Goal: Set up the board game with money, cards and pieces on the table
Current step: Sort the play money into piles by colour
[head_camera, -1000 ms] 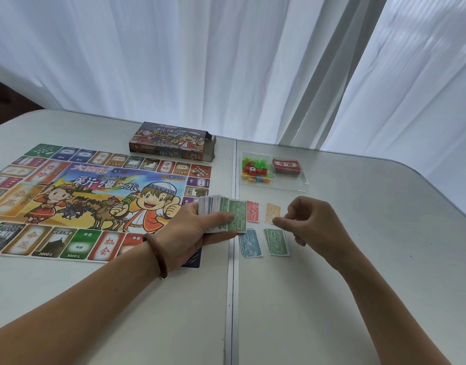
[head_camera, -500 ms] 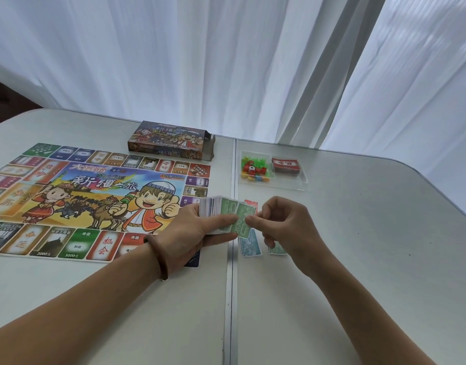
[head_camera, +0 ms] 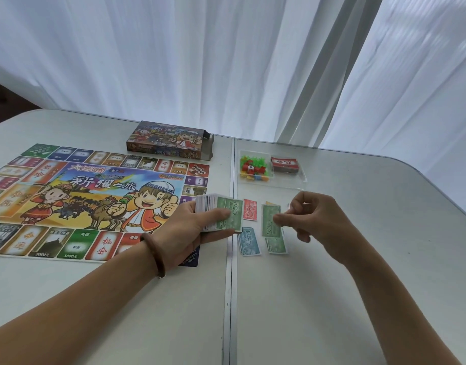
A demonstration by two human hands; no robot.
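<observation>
On the white bench beside the board, my left hand grips the money stack while my right hand pinches one green note just over the green pile, sorting by denomination, I judge.

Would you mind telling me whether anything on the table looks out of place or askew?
Nothing serious. The blue 1000 notes lie loosely fanned rather than squared, and the game box sits with its end flap open. Nothing looks spilled or damaged.
</observation>
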